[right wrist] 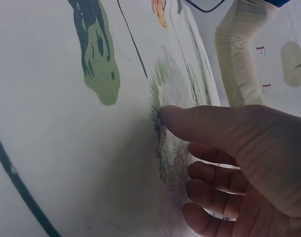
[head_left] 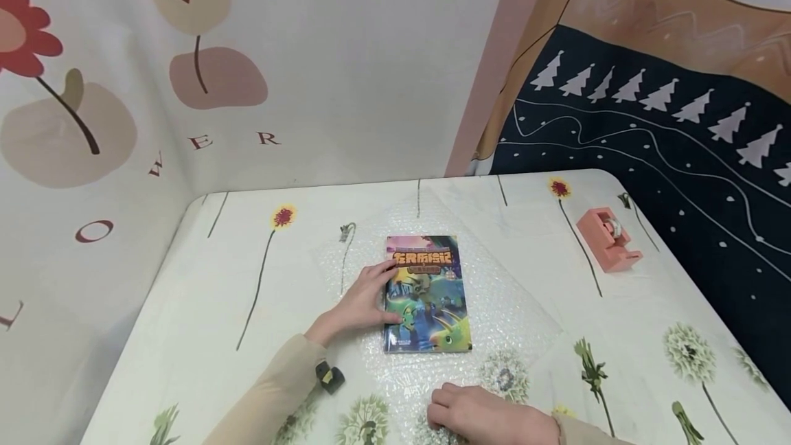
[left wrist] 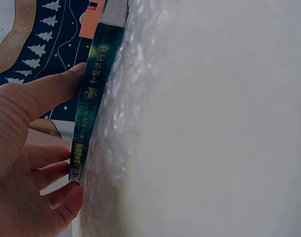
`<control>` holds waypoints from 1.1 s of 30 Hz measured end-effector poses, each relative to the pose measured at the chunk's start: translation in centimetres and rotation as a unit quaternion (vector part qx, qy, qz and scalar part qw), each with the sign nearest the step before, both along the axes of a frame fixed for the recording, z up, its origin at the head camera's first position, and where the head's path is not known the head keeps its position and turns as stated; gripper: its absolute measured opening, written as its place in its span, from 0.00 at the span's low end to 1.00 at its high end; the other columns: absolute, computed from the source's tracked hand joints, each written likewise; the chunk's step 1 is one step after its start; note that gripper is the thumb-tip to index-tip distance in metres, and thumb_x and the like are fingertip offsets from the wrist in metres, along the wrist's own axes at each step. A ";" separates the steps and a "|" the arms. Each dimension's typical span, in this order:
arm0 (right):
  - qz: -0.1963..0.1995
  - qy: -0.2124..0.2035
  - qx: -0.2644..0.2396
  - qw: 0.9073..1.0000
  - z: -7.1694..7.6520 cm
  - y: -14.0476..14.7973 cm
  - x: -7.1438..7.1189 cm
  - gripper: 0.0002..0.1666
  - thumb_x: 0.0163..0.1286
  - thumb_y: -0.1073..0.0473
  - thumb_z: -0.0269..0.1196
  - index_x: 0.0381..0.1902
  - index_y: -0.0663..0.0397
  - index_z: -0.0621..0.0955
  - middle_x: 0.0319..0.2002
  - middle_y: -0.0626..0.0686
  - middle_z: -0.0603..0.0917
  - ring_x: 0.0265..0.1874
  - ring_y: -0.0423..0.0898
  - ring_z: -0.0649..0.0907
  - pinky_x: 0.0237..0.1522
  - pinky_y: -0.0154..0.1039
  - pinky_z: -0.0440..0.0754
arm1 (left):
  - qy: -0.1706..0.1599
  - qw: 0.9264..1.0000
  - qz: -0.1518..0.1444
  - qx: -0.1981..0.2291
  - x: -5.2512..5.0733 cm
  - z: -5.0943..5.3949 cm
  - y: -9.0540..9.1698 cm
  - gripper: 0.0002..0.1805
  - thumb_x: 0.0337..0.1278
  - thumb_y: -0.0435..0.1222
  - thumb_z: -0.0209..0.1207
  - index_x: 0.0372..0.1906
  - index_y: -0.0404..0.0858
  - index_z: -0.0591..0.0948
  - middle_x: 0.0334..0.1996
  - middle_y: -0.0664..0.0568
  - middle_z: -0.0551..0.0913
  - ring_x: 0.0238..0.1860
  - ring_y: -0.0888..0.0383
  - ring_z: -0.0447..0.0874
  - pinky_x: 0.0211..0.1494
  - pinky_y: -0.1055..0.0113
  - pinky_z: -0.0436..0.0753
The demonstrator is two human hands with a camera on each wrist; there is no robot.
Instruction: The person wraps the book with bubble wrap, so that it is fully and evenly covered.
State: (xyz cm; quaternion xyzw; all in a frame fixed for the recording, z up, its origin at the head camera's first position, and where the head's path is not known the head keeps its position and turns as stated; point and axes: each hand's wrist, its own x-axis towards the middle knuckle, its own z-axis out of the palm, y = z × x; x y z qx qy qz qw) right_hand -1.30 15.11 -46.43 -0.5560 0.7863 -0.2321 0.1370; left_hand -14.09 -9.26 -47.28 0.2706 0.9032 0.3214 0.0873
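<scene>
A colourful book (head_left: pixel 428 301) lies on a sheet of clear bubble wrap (head_left: pixel 509 294). My left hand (head_left: pixel 364 297) rests at the book's left edge, fingertips and thumb tip on the cover's margin. In the left wrist view, the thumb and fingers of that hand (left wrist: pixel 36 143) touch along the spine of the book (left wrist: pixel 97 84), spread apart. Below the book, my right hand (head_left: pixel 488 414) has its fingers curled at the near corner of the wrap. The right wrist view has this hand (right wrist: pixel 239 163) with thumb and bent fingers at the bubble wrap (right wrist: pixel 175 153); contact beneath the fingertips is partly hidden.
A pink tape dispenser (head_left: pixel 605 242) stands at the right side of the flower-patterned table (head_left: pixel 247 253). Behind the table hangs a pale printed cloth (head_left: pixel 346 74), with a dark tree-patterned cloth (head_left: pixel 649 129) on the right. A small black object sits on the left sleeve (head_left: pixel 272 390).
</scene>
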 end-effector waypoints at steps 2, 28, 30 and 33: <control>0.002 0.004 0.003 1.000 0.0 -0.1 0.0 0.15 0.73 0.43 0.48 0.40 0.44 0.75 0.32 0.39 0.72 0.29 0.30 0.65 0.29 0.19 0.60 | 0.000 1.000 0.000 -0.002 0.0 0.0 0.0 0.52 0.33 0.46 0.74 0.66 0.28 0.64 0.70 0.43 0.58 0.66 0.42 0.57 0.67 0.48 0.60; 0.020 0.096 -0.101 0.990 2.5 -0.2 -0.7 0.13 0.54 0.67 0.63 0.23 0.42 0.72 0.22 0.38 0.66 0.23 0.30 0.63 0.25 0.16 0.56 | -0.001 1.000 0.001 0.000 0.0 0.0 0.0 0.52 0.33 0.46 0.74 0.66 0.28 0.64 0.70 0.43 0.58 0.67 0.43 0.57 0.67 0.49 0.61; 0.007 0.127 -0.121 0.984 2.8 -0.2 -1.0 0.13 0.53 0.67 0.62 0.23 0.42 0.71 0.22 0.38 0.66 0.22 0.31 0.63 0.25 0.16 0.56 | -0.001 1.000 0.001 -0.002 0.0 -0.1 0.0 0.52 0.33 0.46 0.74 0.66 0.28 0.64 0.70 0.43 0.58 0.67 0.43 0.57 0.67 0.49 0.61; -0.028 0.172 -0.146 0.974 3.2 -0.3 -1.7 0.10 0.53 0.66 0.59 0.25 0.43 0.72 0.22 0.38 0.69 0.22 0.31 0.64 0.25 0.15 0.61 | -0.002 1.000 0.001 -0.001 0.0 -0.1 0.1 0.52 0.33 0.46 0.74 0.66 0.28 0.64 0.70 0.43 0.58 0.67 0.43 0.57 0.67 0.49 0.61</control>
